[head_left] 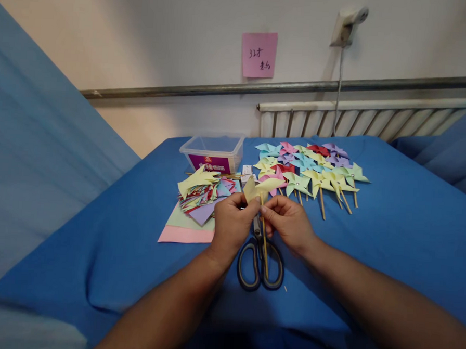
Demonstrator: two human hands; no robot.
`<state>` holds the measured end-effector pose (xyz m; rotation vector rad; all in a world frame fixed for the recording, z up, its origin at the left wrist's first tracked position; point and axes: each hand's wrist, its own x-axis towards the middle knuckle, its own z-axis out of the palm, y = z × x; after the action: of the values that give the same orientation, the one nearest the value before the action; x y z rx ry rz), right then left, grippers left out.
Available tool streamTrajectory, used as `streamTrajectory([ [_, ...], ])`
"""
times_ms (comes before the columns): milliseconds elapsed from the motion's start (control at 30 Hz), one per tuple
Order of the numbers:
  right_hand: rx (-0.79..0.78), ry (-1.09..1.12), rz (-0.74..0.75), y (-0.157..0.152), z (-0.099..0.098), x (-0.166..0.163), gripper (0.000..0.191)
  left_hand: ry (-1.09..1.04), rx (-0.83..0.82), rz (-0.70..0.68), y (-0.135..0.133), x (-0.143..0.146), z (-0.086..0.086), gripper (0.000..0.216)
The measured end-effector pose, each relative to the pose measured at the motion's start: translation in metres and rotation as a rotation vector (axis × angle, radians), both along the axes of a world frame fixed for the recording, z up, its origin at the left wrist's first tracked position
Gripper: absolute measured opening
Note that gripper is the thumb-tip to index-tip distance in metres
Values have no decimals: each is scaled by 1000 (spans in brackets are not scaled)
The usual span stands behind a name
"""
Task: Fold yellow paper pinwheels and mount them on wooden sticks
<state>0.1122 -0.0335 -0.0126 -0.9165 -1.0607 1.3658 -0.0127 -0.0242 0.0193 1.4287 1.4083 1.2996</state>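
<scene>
My left hand [231,224] and my right hand [288,219] meet over the blue cloth, both pinched on a yellow paper pinwheel [260,188] with a thin wooden stick [263,244] running down between them. The folded yellow paper stands just above my fingertips. Scissors [260,262] with dark handles lie on the cloth right under my hands, blades pointing away from me.
Several finished pinwheels [315,171] in many colours lie to the right at the back. A pile of cut coloured paper [203,194] on pink and green sheets [183,233] lies left. A clear plastic box [213,152] stands behind. A radiator [361,118] lines the wall.
</scene>
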Motion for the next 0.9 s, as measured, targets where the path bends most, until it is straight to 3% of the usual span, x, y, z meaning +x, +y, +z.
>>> streamTrajectory([
  [367, 14, -24, -35, 2, 4, -3, 38, -102, -21, -42, 4, -2, -7, 23],
  [700, 29, -52, -165, 13, 5, 6, 39, -333, -10, -268, 6, -2, -11, 23],
  [900, 6, 152, -13, 18, -2, 12, 33, -515, -66, -116, 15, -7, -8, 27],
])
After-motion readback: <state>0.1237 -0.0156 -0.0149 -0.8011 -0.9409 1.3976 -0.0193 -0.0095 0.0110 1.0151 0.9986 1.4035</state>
